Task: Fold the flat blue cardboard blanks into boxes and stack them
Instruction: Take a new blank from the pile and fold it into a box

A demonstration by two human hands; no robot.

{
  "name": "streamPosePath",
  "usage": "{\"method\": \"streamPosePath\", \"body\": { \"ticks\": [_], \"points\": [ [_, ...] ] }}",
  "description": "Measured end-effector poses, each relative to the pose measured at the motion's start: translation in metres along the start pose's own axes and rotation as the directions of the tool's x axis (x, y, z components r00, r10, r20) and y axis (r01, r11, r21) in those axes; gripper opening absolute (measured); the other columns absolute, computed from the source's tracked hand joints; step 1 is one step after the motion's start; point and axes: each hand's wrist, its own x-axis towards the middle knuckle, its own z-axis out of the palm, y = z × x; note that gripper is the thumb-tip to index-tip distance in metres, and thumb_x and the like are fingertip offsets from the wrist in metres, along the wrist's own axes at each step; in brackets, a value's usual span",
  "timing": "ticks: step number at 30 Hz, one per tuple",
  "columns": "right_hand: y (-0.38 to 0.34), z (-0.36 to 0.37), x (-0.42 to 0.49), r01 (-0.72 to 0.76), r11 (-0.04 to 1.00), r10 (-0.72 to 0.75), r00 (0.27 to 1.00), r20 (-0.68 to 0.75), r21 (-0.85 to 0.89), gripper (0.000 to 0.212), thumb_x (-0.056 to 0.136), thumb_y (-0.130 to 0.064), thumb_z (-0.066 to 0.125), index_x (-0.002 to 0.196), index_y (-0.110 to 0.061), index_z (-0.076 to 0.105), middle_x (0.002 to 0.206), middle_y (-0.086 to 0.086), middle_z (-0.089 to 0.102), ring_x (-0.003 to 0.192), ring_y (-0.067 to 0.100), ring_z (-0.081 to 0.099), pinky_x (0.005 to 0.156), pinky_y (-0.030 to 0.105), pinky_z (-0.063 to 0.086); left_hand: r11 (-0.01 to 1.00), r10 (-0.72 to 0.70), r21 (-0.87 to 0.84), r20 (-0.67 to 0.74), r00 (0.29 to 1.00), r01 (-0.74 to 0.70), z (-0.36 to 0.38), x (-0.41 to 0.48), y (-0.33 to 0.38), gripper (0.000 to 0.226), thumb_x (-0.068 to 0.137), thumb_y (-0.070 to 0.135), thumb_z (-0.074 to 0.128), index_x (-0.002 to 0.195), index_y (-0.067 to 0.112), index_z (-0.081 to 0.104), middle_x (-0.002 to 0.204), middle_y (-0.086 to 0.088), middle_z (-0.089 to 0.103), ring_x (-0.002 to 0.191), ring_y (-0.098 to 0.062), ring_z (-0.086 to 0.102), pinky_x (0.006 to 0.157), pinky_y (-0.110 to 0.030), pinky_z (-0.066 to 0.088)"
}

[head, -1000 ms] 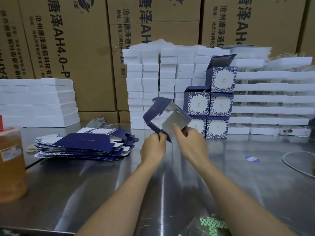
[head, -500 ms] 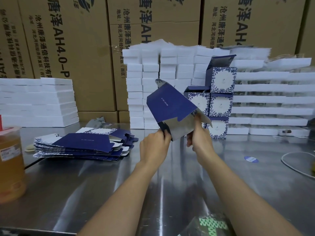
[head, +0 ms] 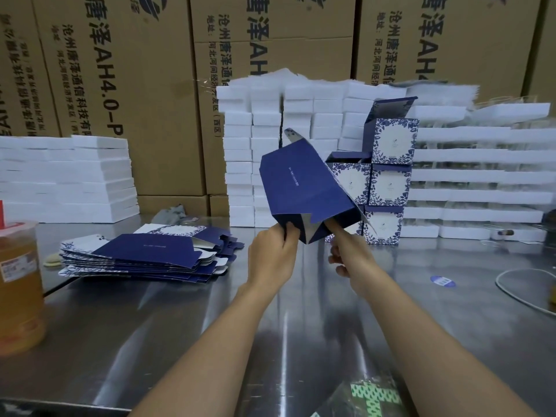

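Note:
A half-formed blue box [head: 304, 185] hangs tilted above the steel table [head: 210, 320], its dark blue side facing me. My left hand [head: 272, 254] pinches its lower left corner flap. My right hand [head: 350, 252] has a finger pushed up into the open bottom end, the other fingers curled below. A pile of flat blue blanks [head: 144, 254] lies on the table to the left. Several folded blue-and-white boxes [head: 388, 182] stand stacked behind, the top one with its lid up.
White foam trays are piled at back left [head: 66, 179], centre [head: 255, 152] and right [head: 481, 176], in front of brown cartons. A jar of amber liquid [head: 18, 284] sits at the left edge. A white cable [head: 523, 293] and a round blue sticker [head: 442, 280] lie at right.
The box has been turned from showing its open silver inside to showing its blue side, and lifted a little. My right hand moved from the outer flap to under the open bottom end.

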Motion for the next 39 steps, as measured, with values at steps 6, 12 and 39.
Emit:
{"method": "streamPosePath", "body": {
  "ticks": [6,12,39],
  "points": [
    [-0.004,0.017,-0.005,0.180,0.979,-0.188,0.979,0.082,0.099,0.050,0.104,-0.036,0.053,0.057,-0.020,0.051,0.050,0.000,0.043,0.043,0.017,0.044,0.053,0.029,0.037,0.983,-0.076,-0.167,-0.005,0.997,0.074,-0.001,0.000,0.008,0.054,0.099,0.069,0.039,0.065,0.027,0.037,0.058,0.012,0.047,0.057,-0.013,0.039,0.055,-0.037,0.029],
    [-0.005,0.018,-0.007,0.195,0.973,-0.199,0.980,0.019,0.122,0.062,0.106,-0.040,0.049,0.047,-0.024,0.043,0.048,0.000,0.040,0.041,0.015,0.043,0.046,0.024,0.037,0.796,-0.225,-0.469,0.360,0.906,0.384,0.007,-0.008,0.026,0.043,0.106,0.036,0.054,0.071,0.011,0.054,0.054,0.007,0.048,0.050,-0.015,0.046,0.053,-0.027,0.040],
    [-0.003,0.029,-0.012,0.127,0.992,-0.127,0.972,0.198,0.016,0.039,0.099,-0.023,0.038,0.062,-0.025,0.029,0.054,-0.003,0.027,0.045,0.015,0.029,0.043,0.024,0.022,0.585,-0.403,-0.548,0.443,0.801,0.598,-0.003,-0.004,0.033,0.038,0.100,0.015,0.042,0.064,0.022,0.030,0.056,0.004,0.026,0.052,-0.013,0.025,0.050,-0.023,0.030]
  ]
}}
